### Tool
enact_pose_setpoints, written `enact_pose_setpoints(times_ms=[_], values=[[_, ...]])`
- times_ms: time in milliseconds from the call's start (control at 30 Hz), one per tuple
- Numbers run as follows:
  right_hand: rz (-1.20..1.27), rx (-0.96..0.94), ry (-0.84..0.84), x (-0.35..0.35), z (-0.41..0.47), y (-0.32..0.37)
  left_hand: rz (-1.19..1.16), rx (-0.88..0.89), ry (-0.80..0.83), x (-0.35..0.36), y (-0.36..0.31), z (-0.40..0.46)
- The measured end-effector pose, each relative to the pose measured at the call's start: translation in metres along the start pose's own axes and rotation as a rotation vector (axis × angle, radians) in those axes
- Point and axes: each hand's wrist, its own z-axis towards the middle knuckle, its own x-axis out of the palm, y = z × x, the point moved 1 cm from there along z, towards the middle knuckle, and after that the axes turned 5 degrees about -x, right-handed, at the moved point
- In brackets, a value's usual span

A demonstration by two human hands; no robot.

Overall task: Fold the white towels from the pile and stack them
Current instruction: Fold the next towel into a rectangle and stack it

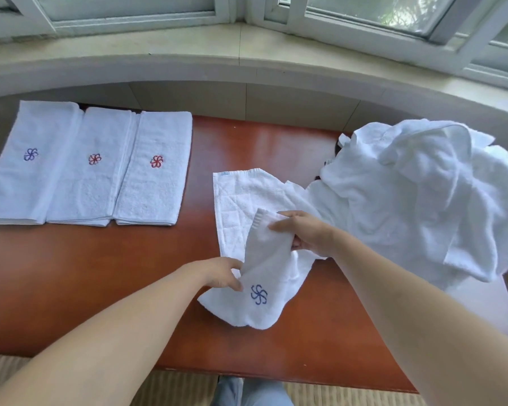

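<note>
Folding in progress on a reddish-brown surface (247, 148). The left hand (220, 273) pinched the near edge of a white towel (258, 259), just beside its blue flower mark (259, 294). The right hand (302, 232) gripped a raised flap of the same towel, fingers curled round the cloth. The towel lay between and beyond the hands, partly spread, its far portion flat and its near end rumpled. To the right of the right hand sat the pile (423, 194) of unfolded towels, touching the towel's far right edge. Well to the left of the left hand lay three folded towels (88, 165) side by side, each showing a flower mark; whether each was a stack of several could not be told. The step appeared to be straightening the towel before the first fold. The next move would call for drawing the flap out flat and aligning its edges.
</note>
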Motion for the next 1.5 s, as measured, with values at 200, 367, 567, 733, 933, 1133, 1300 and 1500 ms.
enact_pose_setpoints(times_ms=[200,367,567,733,933,1133,1300,1500], values=[[0.141,-0.092,-0.108,-0.032,-0.005,0.031,0.217,0.039,-0.046,-0.065,-0.021,-0.025],[0.107,-0.110,-0.480,-0.077,0.019,0.044,0.068,0.171,-0.495,-0.150,-0.063,-0.035],[-0.579,-0.052,-0.562,-0.122,0.102,0.014,0.142,0.109,-0.634,-0.174,-0.076,0.048],[-0.792,-0.027,-0.450,-0.133,0.168,-0.002,0.101,0.113,-0.685,-0.190,-0.068,0.116],[-0.501,-0.062,-0.352,-0.143,0.205,0.001,0.311,0.053,-0.654,-0.223,-0.057,0.161],[-0.421,0.099,-0.173,-0.150,0.216,0.008,0.467,0.018,-0.550,-0.225,-0.060,0.161],[-0.525,0.120,-0.199,-0.154,0.203,0.008,0.498,0.067,-0.544,-0.219,-0.055,0.148],[-0.438,0.009,-0.422,-0.147,0.151,0.026,0.422,0.156,-0.610,-0.218,-0.052,0.094]])
